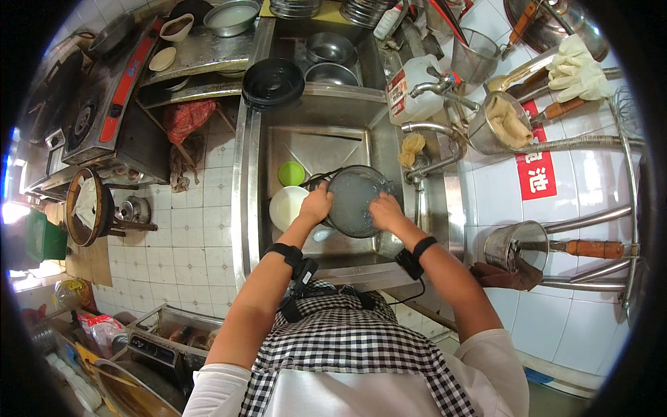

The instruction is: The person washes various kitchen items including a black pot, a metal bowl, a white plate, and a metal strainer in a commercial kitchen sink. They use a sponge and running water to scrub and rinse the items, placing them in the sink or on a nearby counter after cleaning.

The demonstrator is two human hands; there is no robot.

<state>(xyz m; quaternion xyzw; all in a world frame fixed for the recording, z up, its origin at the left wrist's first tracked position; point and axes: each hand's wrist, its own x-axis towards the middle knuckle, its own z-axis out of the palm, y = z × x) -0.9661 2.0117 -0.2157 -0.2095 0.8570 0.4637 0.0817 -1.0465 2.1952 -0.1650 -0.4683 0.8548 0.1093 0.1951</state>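
Observation:
A round dark bowl [355, 200] full of cloudy water is over the steel sink basin [323, 143]. My left hand [317, 203] grips its left rim. At the bowl's right side is my right hand [385, 211], its fingers bent down at the water; whether they hold anything is hidden. Left of the bowl lie a small green bowl [291, 173] and a cream-white bowl [287, 208], the latter close to my left hand. A pale blue object [322, 235] rests on the basin floor. Chopsticks [330, 136] lie farther back in the basin.
Black stacked bowls [273, 82] stand on the sink's left back edge. Two metal bowls [330, 48] sit in the rear basin. A faucet [432, 83], a plastic jug [414, 91] and a scrubber [411, 149] line the right side. A gas stove [86, 117] stands left.

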